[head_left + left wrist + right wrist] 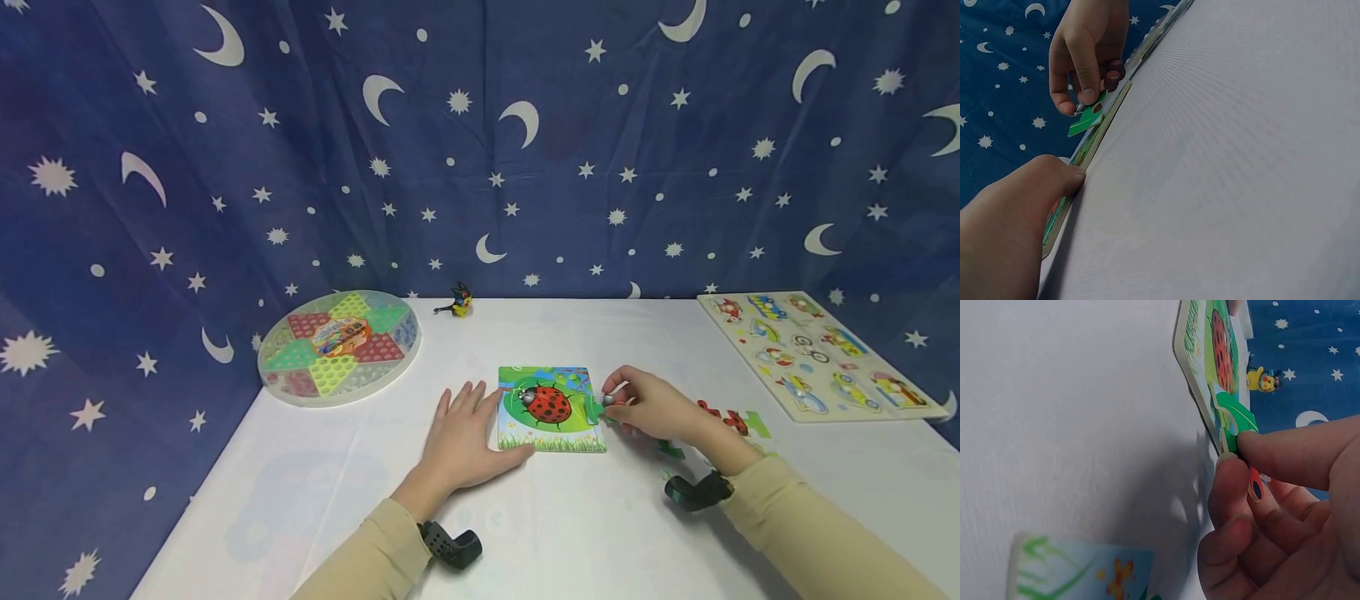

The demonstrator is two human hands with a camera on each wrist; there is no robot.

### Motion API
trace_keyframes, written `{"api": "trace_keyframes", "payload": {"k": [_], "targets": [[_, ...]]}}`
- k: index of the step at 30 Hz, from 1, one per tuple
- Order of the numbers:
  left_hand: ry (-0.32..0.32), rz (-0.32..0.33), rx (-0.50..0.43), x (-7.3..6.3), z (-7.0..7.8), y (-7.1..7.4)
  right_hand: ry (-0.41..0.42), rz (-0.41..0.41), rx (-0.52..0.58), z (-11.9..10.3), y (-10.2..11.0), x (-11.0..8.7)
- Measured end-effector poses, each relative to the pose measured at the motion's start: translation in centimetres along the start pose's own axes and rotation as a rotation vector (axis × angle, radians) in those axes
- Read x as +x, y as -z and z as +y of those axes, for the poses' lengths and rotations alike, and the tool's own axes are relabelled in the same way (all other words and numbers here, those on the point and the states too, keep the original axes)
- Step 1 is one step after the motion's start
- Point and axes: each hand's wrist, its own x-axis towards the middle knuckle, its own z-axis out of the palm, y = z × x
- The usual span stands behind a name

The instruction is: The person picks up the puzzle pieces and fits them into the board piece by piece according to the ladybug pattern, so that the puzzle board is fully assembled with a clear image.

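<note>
One square ladybug puzzle lay mid-worktop; we saw the left hand, fingers spread, touching its near edge, the right hand pinching one green piece over its right edge. The forearm half-hid loose pieces; one round checkers board and one picture puzzle covered the far corners.

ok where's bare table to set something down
Free: table between the round board and left hand, behind the puzzle toward the curtain, and between the sleeves. Crowded: around the right hand, where loose pieces lie close by.
</note>
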Motion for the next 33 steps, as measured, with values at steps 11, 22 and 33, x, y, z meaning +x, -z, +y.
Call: {"api": "trace_keyframes", "payload": {"k": [11, 22, 33], "targets": [[-0.003, 0.008, -0.007, 0.0, 0.0, 0.2, 0.037, 0.011, -0.016, -0.2, -0.7, 0.4], [0.002, 0.0, -0.013, 0.0, 0.1, 0.2, 0.079, 0.015, -0.021, -0.9, -1.3, 0.6], [0.004, -0.006, -0.019, -0.1, 0.1, 0.3, 0.141, 0.051, -0.11, -1.3, -2.5, 1.0]]}}
